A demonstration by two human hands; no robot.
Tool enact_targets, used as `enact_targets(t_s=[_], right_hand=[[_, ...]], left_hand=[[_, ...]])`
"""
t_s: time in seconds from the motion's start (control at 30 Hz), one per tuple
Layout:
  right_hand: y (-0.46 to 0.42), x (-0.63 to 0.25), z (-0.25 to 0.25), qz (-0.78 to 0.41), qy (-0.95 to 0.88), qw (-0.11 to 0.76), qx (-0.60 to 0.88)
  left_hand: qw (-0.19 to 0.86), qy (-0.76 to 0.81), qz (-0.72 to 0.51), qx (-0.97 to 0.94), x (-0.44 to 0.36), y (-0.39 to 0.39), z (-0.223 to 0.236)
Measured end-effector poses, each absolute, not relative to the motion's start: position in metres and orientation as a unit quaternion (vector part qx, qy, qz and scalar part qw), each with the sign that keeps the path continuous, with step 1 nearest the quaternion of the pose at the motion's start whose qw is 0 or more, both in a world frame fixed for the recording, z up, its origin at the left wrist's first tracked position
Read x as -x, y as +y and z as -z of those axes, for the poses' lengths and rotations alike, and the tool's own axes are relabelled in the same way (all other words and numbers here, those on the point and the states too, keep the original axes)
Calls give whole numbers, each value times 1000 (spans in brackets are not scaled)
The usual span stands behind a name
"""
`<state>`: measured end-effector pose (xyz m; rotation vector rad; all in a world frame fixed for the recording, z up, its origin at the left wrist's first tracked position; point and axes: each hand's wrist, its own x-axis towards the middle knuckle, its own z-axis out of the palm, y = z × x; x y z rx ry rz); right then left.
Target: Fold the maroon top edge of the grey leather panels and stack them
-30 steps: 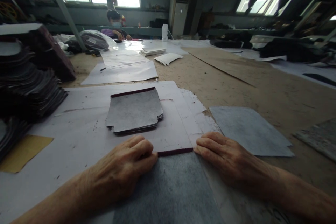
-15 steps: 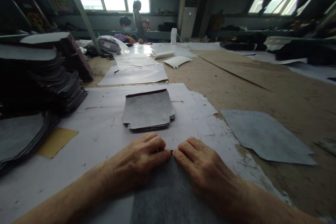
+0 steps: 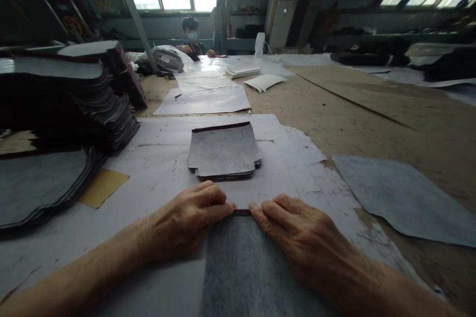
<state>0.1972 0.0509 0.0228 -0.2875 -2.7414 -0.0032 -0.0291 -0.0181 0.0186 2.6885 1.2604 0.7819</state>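
Note:
A grey-backed piece of sheet material [image 3: 245,262] lies in front of me, with a narrow dark red folded strip along its far edge. My left hand [image 3: 189,218] is closed, its thumb and curled fingers pressing the left part of that fold. On the right part, my right hand [image 3: 301,228] presses the same fold with its fingers held together. A short length of red shows between the two hands. Just beyond them sits a small stack of similar grey pieces [image 3: 225,151], the top one with a dark red far edge.
Tall stacks of dark, grey-backed pieces [image 3: 107,104] stand at the left, near a yellow card [image 3: 104,188]. White paper [image 3: 156,178] covers the table under my hands. Another grey sheet [image 3: 405,198] lies right. Two people [image 3: 220,20] are at the far side.
My hands have moved slightly apart along the fold, so more of the red strip shows between them. The view has shifted, and the standing person in the background has turned.

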Motion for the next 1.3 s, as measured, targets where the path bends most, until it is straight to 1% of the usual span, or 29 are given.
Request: enact_targets(t_s=[0.13,0.27,0.43,0.5,0.57,0.7,0.8,0.9,1.03,1.17,1.3], right_hand=[[51,-192,-26,43,-979,176,95],[50,-187,-26,77,-983,144,88],[47,-179,-29,90,-986,95,100],[46,-174,-31,78,-988,97,94],[46,-170,-30,48,-989,126,66],[51,-169,-22,-7,-984,174,24],[56,-171,-16,-49,-983,176,33],[59,-171,-14,-80,-981,174,30],[64,-169,-14,-74,-986,147,29],[63,-167,-17,-43,-991,118,39],[57,-161,-24,-5,-992,122,43]], left_hand=[[-36,399,-217,-890,25,-21,-20],[-24,410,-183,-893,22,-22,-20],[-19,408,-189,-893,21,-23,-20],[-24,404,-193,-894,20,-22,-20],[-19,405,-198,-892,22,-21,-20],[27,416,-243,-876,31,-24,-20],[35,430,-279,-858,33,-37,-23],[39,467,-252,-847,25,-56,-27],[38,521,-200,-829,12,-72,-29],[30,518,-203,-830,11,-71,-30],[16,515,-203,-833,13,-72,-32]])
